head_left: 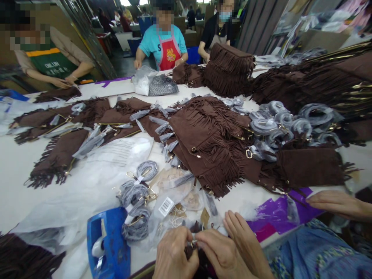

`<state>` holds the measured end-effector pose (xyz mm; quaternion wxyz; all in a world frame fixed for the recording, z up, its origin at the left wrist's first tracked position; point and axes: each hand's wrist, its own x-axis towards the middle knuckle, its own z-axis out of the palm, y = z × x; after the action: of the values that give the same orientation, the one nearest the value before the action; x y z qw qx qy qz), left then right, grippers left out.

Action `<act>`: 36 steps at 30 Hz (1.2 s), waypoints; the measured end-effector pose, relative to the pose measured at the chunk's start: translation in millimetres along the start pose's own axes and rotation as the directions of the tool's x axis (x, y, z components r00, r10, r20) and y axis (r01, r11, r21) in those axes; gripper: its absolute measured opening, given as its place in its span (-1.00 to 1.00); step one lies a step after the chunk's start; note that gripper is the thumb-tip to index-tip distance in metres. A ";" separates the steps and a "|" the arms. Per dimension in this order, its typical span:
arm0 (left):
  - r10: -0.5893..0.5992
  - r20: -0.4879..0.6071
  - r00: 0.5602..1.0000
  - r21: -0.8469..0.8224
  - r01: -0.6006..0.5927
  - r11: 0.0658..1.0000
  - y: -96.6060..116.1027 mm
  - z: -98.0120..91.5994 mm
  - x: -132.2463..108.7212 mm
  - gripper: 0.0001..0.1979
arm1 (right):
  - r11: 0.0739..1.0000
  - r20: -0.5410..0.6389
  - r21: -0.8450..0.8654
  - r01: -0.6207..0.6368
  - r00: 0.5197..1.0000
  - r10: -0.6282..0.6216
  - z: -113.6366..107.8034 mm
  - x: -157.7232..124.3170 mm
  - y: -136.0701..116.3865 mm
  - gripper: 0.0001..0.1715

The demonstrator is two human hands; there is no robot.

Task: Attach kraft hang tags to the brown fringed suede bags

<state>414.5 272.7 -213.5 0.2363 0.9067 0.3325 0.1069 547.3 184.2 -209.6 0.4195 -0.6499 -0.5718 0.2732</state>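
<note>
My left hand (174,255) and my right hand (225,250) meet at the near table edge. Both are closed in a pinch on a small pale fitting at the top of a dark brown suede piece (200,266), most of which the hands hide. The outer fingers of my right hand stretch up over a clear plastic bag. Small plastic packets with a barcode label (166,206) and paper tags lie just beyond my fingers.
A blue tape dispenser (108,244) stands left of my hands, with grey wrapped strap coils (136,193) behind it. Brown fringed bags (209,143) cover the table's middle, more coils (279,124) to their right. Another person's hand (337,203) rests by a purple sheet (276,213). Three people work at the far side.
</note>
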 end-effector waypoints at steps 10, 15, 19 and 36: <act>0.068 -0.064 0.996 -0.017 -0.069 0.997 -5.2 2.0 -0.1 -0.89 | 0.999 -0.045 0.040 0.021 0.999 -0.020 10.2 -2.8 5.7 -0.74; 0.112 -0.114 0.987 -0.001 -0.113 0.994 -1.4 -0.3 -0.5 -0.90 | 0.998 -0.033 0.060 0.035 0.999 -0.033 10.2 -1.9 6.9 -0.74; 0.074 -0.121 0.990 0.012 -0.073 0.997 2.4 -3.6 1.1 -0.90 | 0.991 0.111 0.115 -0.066 0.992 0.053 1.8 0.5 0.7 -0.73; 0.111 -0.101 0.989 -0.009 -0.112 0.994 3.0 -2.5 -1.5 -0.89 | 0.950 0.035 0.218 -0.224 0.975 0.222 2.5 3.8 0.2 -0.80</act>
<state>414.1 270.7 -209.9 0.2198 0.9156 0.2920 0.1676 546.1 188.5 -210.5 0.4528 -0.6583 -0.4630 0.3837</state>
